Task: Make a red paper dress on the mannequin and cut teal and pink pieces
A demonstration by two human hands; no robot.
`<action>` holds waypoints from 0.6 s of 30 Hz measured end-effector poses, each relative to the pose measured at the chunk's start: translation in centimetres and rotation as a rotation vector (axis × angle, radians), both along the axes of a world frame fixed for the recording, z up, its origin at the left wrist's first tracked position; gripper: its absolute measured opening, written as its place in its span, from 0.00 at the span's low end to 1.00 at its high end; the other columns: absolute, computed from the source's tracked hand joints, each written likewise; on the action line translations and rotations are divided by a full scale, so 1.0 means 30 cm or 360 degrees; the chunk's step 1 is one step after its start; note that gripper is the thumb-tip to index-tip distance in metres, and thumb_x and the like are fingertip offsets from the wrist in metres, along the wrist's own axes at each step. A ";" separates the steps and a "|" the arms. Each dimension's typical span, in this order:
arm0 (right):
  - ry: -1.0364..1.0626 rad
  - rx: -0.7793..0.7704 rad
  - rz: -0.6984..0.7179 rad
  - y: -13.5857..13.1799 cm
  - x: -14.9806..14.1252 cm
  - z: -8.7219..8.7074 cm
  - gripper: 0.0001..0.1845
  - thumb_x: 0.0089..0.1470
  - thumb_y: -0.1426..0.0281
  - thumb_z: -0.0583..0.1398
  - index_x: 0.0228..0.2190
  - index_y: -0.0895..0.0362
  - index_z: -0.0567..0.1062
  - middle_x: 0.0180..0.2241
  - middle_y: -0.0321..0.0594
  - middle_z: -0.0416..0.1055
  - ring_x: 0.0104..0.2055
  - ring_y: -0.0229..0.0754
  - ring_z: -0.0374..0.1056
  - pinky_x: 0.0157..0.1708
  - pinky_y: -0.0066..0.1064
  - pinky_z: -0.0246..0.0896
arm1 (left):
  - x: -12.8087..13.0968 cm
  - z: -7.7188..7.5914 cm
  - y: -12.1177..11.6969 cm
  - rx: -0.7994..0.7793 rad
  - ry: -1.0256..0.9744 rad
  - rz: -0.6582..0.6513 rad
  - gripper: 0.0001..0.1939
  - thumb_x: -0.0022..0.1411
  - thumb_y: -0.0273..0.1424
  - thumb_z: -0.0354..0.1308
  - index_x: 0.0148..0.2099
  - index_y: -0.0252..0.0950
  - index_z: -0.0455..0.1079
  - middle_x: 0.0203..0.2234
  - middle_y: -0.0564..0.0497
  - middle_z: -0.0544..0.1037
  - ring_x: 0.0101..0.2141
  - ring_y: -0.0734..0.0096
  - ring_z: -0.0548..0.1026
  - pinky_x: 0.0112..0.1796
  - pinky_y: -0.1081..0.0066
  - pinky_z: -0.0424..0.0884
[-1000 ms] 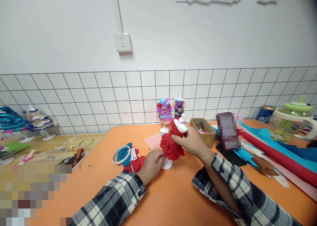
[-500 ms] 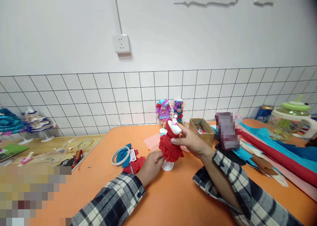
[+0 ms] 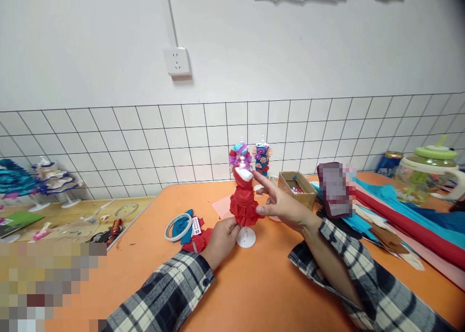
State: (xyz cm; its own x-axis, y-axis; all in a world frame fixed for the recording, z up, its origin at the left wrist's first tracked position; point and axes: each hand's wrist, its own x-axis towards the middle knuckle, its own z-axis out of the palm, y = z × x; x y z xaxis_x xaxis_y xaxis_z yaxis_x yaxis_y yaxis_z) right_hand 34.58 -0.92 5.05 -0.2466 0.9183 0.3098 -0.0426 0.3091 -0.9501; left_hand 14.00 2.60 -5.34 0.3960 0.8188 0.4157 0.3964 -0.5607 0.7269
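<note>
A miniature dress form in a red crepe-paper dress (image 3: 244, 196) stands upright on its round white base (image 3: 246, 238) in front of me. It has a one-shoulder top and a ruffled skirt. My left hand (image 3: 223, 237) is closed at the stand's post just under the skirt hem; the fingertips are partly hidden. My right hand (image 3: 285, 207) is open to the right of the dress, index finger and thumb spread apart. Its fingertips are at the dress's right edge; I cannot tell whether they touch it.
Two dressed forms, one purple (image 3: 238, 152), one dark blue (image 3: 262, 158), stand by the tiled wall. A tape roll (image 3: 178, 227) and red scraps (image 3: 198, 240) lie left. Right are a cardboard box (image 3: 298, 189), phone (image 3: 332, 189), coloured paper (image 3: 407, 220) and a jug (image 3: 417, 179).
My right hand has let go of the dress top and opened, drawing slightly right. The dress form has straightened from a rightward tilt, its top moving left. My left hand stays at the stand.
</note>
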 end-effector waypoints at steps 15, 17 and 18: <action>-0.1240 0.0571 -0.1695 -0.207 0.496 -0.229 0.08 0.50 0.69 0.57 0.30 0.50 0.78 0.34 0.49 0.76 0.38 0.54 0.69 0.39 0.45 0.61 | -0.009 -0.008 0.055 -0.0035 0.0136 0.0394 0.12 0.59 0.33 0.55 0.31 0.32 0.77 0.26 0.47 0.80 0.29 0.64 0.75 0.31 0.71 0.65; -0.1222 0.0398 -0.2062 -0.203 0.600 -0.227 0.09 0.48 0.69 0.57 0.31 0.52 0.77 0.30 0.49 0.75 0.31 0.53 0.67 0.34 0.44 0.59 | -0.010 -0.002 0.050 -0.0026 0.0163 0.0424 0.12 0.59 0.34 0.56 0.31 0.32 0.77 0.27 0.46 0.80 0.29 0.63 0.75 0.31 0.70 0.65; -0.1228 0.0308 -0.2228 -0.205 0.646 -0.231 0.11 0.48 0.70 0.56 0.31 0.53 0.78 0.29 0.50 0.74 0.31 0.53 0.66 0.32 0.43 0.58 | -0.010 0.002 0.046 -0.0022 0.0174 0.0431 0.12 0.60 0.34 0.56 0.32 0.32 0.77 0.28 0.45 0.81 0.30 0.62 0.76 0.32 0.69 0.65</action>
